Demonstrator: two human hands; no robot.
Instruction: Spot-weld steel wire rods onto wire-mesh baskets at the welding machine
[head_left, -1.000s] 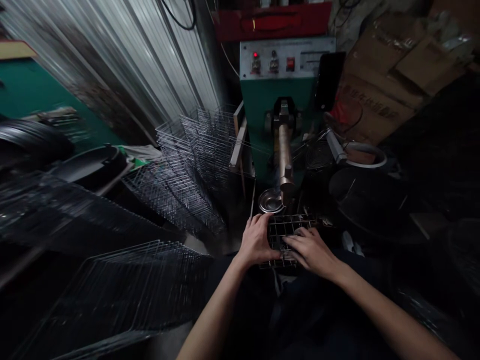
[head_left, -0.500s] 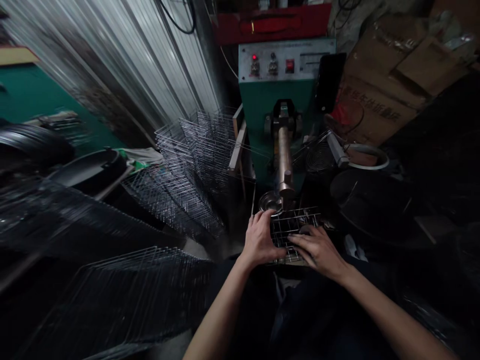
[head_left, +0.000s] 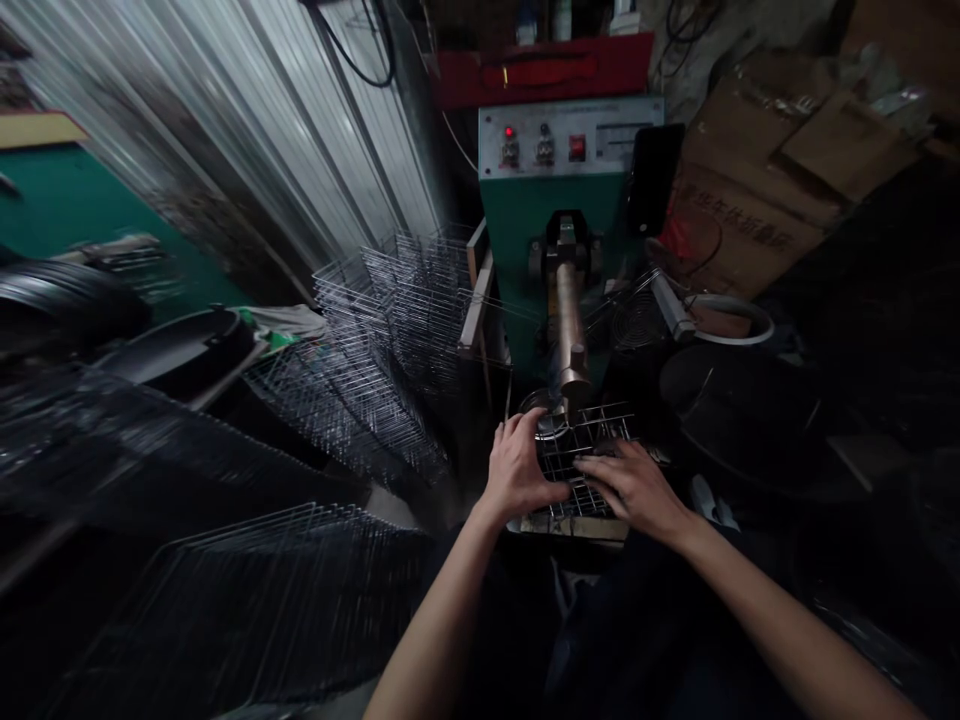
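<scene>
At the lower end of the thick metal rod [head_left: 571, 325] on the green machine [head_left: 517, 215], a small wire rack [head_left: 577, 467] lies between the person's two hands. The left hand [head_left: 517, 472] is at its left side, thumb and fingers spread wide apart; whether they clasp the wires I cannot tell. The right hand [head_left: 636, 490] lies palm down over the right part, fingers nearly straight, and its grip is also unclear. A metal bowl [head_left: 551, 427] sits just beyond the left fingertips. A wooden strip [head_left: 576, 527] shows at the rack's near edge. Stacked wire racks [head_left: 375, 350] stand off to the left.
</scene>
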